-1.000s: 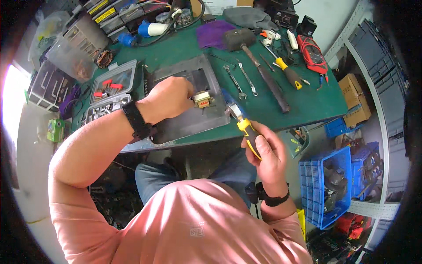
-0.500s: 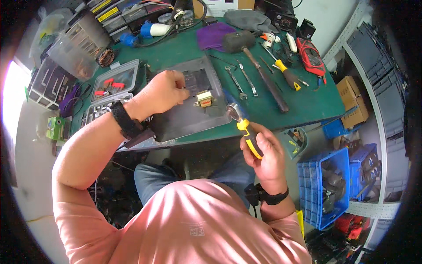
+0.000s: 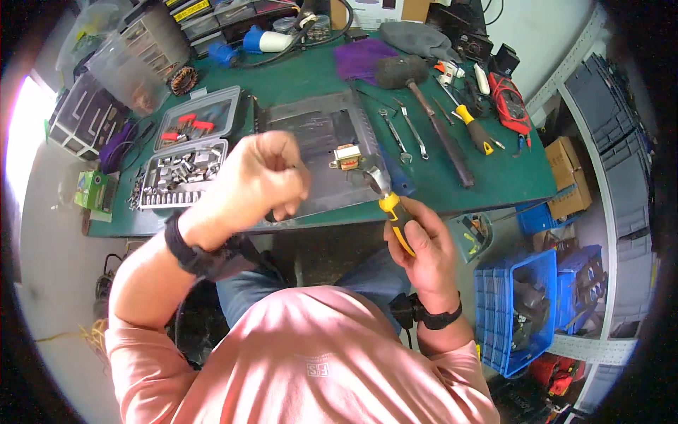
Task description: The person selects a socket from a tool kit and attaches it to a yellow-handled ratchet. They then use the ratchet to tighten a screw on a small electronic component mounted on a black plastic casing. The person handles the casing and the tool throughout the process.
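My right hand [image 3: 424, 244] is closed round the black and yellow handle of a ratchet wrench [image 3: 389, 203], its metal head pointing up and away. Just beyond that head, a small transformer [image 3: 347, 157] with a pale top and copper-coloured winding rests on the dark grey mat [image 3: 318, 194]. My left hand [image 3: 258, 177] is raised over the mat's near left part, fingers curled together in a pinch. Something small and dark may be between the fingertips, but I cannot make it out. Left of this hand lies an opened socket set case [image 3: 185, 173] with several metal sockets and red-handled pieces.
Two wrenches [image 3: 395, 136], a mallet [image 3: 441, 134], a screwdriver [image 3: 472, 127] and a red multimeter [image 3: 510, 106] lie on the green bench [image 3: 512, 169] at the right. Drawer units stand at the back left. Blue crates [image 3: 512, 311] sit below the bench's right end.
My left hand has drawn back from the mat's middle toward me, its fingers still pinched. The ratchet wrench stays in my right hand. The view has shifted, showing more of the socket case.
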Motion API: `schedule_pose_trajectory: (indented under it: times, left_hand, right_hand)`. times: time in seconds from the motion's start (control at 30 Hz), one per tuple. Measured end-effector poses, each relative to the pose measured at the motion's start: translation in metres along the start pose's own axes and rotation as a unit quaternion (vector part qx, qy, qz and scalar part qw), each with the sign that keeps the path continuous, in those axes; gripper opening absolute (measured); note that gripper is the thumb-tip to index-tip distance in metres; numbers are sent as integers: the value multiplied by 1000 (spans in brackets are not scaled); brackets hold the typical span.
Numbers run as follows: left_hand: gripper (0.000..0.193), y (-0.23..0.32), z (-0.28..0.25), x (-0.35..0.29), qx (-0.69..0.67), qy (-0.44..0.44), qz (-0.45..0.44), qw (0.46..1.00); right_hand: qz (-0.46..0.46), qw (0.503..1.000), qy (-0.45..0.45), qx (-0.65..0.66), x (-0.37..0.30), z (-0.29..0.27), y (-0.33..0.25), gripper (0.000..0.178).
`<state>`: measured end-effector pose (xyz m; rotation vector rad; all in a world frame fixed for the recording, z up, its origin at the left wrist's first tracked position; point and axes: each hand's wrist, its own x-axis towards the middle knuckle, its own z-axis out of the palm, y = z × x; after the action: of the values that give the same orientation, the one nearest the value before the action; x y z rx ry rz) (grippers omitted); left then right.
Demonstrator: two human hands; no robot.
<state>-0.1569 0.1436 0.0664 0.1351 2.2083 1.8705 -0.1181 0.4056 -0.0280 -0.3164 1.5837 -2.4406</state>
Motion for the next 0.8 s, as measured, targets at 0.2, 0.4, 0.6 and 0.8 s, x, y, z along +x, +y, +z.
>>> schedule_pose_trajectory:
  times: [0.2, 0.4, 0.6, 0.8]
  left_hand:
    - [18, -22, 26, -35, -119, 39, 52, 991]
    - [17, -47, 36, -39, -135, 43, 55, 988]
    - [18, -66, 39, -36, -139, 62, 82, 985]
    - [19, -72, 47, -37, -65, 82, 83, 991]
  right_hand:
    - [-118, 968, -15, -219, -1, 12, 2, 41]
    - [-266, 895, -32, -357, 4, 14, -4, 41]
    - [-333, 838, -31, -430, 2, 18, -9, 41]
    - [-251, 898, -41, -359, -6, 17, -8, 43]
